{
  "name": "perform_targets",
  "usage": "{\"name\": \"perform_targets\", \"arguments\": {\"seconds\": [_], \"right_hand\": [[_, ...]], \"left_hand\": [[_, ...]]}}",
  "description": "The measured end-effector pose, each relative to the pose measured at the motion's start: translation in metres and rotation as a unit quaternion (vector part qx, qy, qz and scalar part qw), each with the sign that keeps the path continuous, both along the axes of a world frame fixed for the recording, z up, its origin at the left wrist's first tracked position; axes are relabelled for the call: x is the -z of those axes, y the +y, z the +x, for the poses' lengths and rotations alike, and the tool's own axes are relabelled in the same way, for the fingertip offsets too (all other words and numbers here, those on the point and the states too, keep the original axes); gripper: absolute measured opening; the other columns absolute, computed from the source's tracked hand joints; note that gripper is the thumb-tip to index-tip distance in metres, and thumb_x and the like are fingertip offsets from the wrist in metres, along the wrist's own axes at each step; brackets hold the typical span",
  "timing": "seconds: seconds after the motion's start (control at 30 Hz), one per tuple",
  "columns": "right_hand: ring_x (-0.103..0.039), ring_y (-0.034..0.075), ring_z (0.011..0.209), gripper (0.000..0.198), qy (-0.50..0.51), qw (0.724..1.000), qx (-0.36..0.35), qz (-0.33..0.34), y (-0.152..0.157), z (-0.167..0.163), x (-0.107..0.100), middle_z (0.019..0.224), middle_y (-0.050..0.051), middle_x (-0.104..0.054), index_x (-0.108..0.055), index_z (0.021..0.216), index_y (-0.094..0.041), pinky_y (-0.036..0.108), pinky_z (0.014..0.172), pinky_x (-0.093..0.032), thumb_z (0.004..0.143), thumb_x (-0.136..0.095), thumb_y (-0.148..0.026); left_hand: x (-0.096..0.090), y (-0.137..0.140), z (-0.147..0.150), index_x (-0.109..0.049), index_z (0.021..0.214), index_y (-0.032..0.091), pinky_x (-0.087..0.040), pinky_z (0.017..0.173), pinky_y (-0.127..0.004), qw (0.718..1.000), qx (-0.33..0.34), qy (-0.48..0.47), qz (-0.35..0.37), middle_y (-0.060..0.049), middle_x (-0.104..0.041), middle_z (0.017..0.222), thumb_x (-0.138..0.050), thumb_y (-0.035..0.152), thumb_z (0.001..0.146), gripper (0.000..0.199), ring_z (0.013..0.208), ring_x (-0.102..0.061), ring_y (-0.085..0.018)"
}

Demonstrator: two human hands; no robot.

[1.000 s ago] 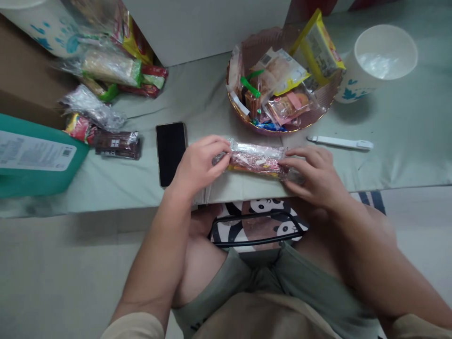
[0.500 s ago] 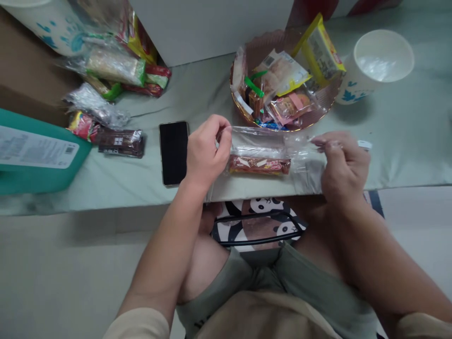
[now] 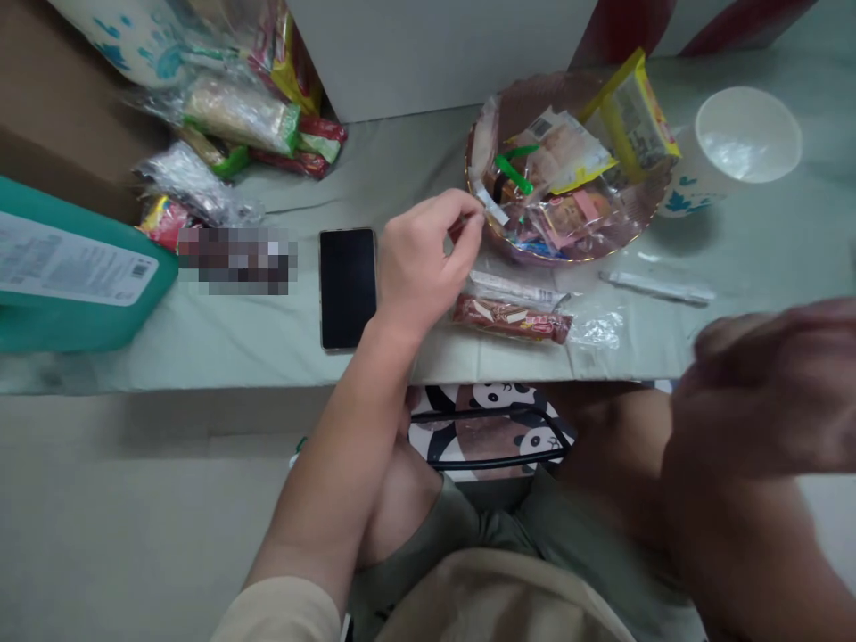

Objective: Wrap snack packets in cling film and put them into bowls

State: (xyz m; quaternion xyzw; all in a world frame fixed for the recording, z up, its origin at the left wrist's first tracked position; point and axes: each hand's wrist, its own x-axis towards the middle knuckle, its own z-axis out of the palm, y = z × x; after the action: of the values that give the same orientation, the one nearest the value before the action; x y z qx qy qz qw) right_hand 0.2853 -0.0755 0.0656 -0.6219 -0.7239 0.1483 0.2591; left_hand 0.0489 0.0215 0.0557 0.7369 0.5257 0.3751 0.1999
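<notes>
A pale green cloth (image 3: 374,178) covered the low table, a white wall behind. The left hand (image 3: 421,263) pinched clear wrapper film (barely visible) above the snack bar (image 3: 512,318) near the front edge. The right hand (image 3: 769,392) was blurred; its grip couldn't be told.

Red-brown snack bar (image 3: 512,319), black phone (image 3: 348,287), teal box (image 3: 67,312), white cup (image 3: 736,156) with seemingly blue prints.

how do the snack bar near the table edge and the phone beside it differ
The snack bar is reddish-brown, in a crinkly wrapper, lying crosswise right of the left hand. The phone is plain black, smooth and flat, lying lengthwise left of that hand. Both lie untouched on the green cloth.
</notes>
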Motion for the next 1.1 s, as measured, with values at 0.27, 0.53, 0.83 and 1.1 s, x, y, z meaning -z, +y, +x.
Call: {"name": "perform_targets", "arguments": {"seconds": [0.27,0.53,0.83,1.1], "right_hand": [[-0.069,0.027,0.102,0.032,-0.092,0.994,-0.065,0.004,0.037,-0.048,0.014,0.114,0.012,-0.075,-0.069,0.12,-0.021,0.036,0.081,-0.051,0.096,-0.048,-0.025],[-0.065,0.029,0.1,0.03,-0.183,0.976,-0.116,0.011,0.022,-0.059,0.013,0.112,0.013,-0.071,-0.066,0.119,-0.018,0.039,0.083,-0.047,0.095,-0.056,-0.033],[-0.06,0.03,0.099,0.024,-0.327,0.935,-0.123,-0.056,0.009,-0.072,0.01,0.108,0.011,-0.068,-0.064,0.109,-0.018,0.038,0.078,-0.034,0.089,-0.063,-0.031],[-0.063,0.026,0.08,0.021,-0.354,0.916,-0.104,-0.156,0.008,-0.081,0.003,0.09,0.01,-0.071,-0.058,0.107,-0.018,0.036,0.068,-0.025,0.086,-0.058,-0.02]], "left_hand": [[0.001,0.005,0.004,-0.067,0.091,0.026,-0.054,0.08,-0.031,0.994,0.027,-0.053,0.089,0.0,-0.066,0.08,-0.056,0.038,0.1,0.019,0.084,-0.07,-0.018],[0.001,0.009,-0.002,-0.065,0.086,0.027,-0.053,0.074,-0.032,0.989,0.019,-0.086,0.118,0.0,-0.065,0.075,-0.06,0.038,0.099,0.018,0.073,-0.065,-0.017],[-0.001,0.009,-0.001,-0.064,0.081,0.025,-0.049,0.066,-0.031,0.989,0.008,-0.111,0.098,0.001,-0.061,0.071,-0.063,0.04,0.099,0.023,0.066,-0.061,-0.015],[0.009,0.013,-0.008,-0.064,0.081,0.024,-0.054,0.075,-0.033,0.991,-0.025,-0.097,0.084,0.001,-0.062,0.071,-0.065,0.036,0.096,0.02,0.075,-0.067,-0.018]]}}
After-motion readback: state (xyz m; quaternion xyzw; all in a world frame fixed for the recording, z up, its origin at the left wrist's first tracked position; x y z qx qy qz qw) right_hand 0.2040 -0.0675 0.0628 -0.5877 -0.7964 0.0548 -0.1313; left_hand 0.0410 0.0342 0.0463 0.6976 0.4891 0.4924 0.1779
